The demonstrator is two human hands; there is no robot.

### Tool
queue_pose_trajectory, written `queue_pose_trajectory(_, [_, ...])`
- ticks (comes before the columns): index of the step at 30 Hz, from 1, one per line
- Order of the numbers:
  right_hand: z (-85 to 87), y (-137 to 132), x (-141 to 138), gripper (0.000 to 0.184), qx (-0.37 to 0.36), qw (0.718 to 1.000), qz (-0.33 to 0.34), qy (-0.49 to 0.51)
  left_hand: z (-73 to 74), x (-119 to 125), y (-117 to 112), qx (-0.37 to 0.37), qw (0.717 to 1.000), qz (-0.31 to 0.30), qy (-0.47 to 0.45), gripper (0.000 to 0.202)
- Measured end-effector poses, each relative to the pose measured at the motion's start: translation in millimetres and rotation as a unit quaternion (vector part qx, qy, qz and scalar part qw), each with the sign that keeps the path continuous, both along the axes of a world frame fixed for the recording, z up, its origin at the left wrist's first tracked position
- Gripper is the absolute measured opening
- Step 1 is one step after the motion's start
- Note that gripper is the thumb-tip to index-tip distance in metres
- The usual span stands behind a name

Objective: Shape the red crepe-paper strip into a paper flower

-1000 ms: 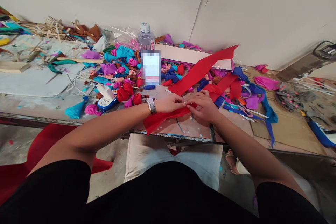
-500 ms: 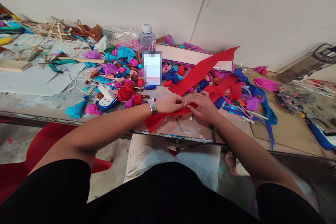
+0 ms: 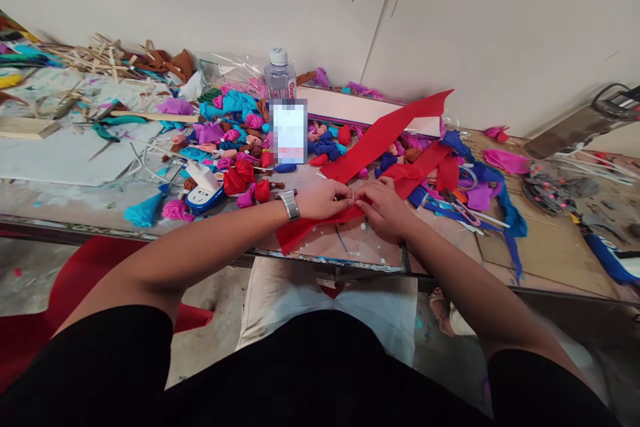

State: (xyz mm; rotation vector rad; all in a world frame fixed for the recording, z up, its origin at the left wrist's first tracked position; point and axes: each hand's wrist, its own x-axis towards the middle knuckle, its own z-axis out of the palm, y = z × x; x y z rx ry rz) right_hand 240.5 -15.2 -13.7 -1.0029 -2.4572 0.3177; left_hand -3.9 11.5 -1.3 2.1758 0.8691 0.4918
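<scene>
Left hand [image 3: 323, 199]: fingers curled, thumb and forefinger pinching the upper edge of the strip [image 3: 305, 228]; watch [image 3: 289, 204] on the wrist.
Right hand [image 3: 385, 208]: also pinching the strip, knuckles up, fingertips drawn in to meet those of the left hand.
Gap between hands: none visible; the two pinches touch at the midline, just ahead of the body.
Strip, place: flat on the table [image 3: 360, 250], near its front edge, directly under both hands.
Strip, long axis: diagonal, from the near-left tip at the table edge up to the far right, where it runs into a red fold behind the right hand.
Strip from the hands: free tail lies to the left and toward the body; the rest goes right and away.
Nearer hand: left to the free tail, right to the far run; both equally close to the pinch point.
Second band [image 3: 387, 132]: red, parallel to the strip, farther back, apart from both hands.
Surroundings: fabric buds [image 3: 240, 140] piled far left, bottle [image 3: 279, 77] behind them, well apart from the hands.
Not resolved: whether something small sits inside the pinch.
</scene>
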Motion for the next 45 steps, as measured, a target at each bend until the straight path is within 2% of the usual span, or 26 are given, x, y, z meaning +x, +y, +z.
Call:
queue_pose_trajectory(6, [-0.6,-0.7,-0.2,0.016,0.008,1.000,0.005,0.001,1.0,0.1,-1.2,0.017,1.000,-0.014,0.010,0.037])
queue_pose_trajectory(13, [1.9,-0.6,0.8,0.018,0.026,1.000,-0.002,0.002,2.1,-0.3,-0.2,0.013,0.999,-0.005,0.030,0.035])
queue_pose_trajectory(25, [-0.1,0.2,-0.1,0.017,0.010,1.000,-0.011,-0.015,3.9,0.3,-1.0,0.019,0.999,-0.002,0.044,0.045])
queue_pose_trajectory(37, [-0.6,0.2,-0.5,0.013,-0.009,0.999,0.005,-0.033,-1.2,0.9,-2.4,0.060,0.996,-0.029,0.061,0.040])
queue_pose_trajectory(45, [-0.1,0.1,-1.2,0.011,-0.005,1.000,0.008,-0.026,1.5,3.0,-8.3,0.129,0.989,-0.028,0.072,0.037])
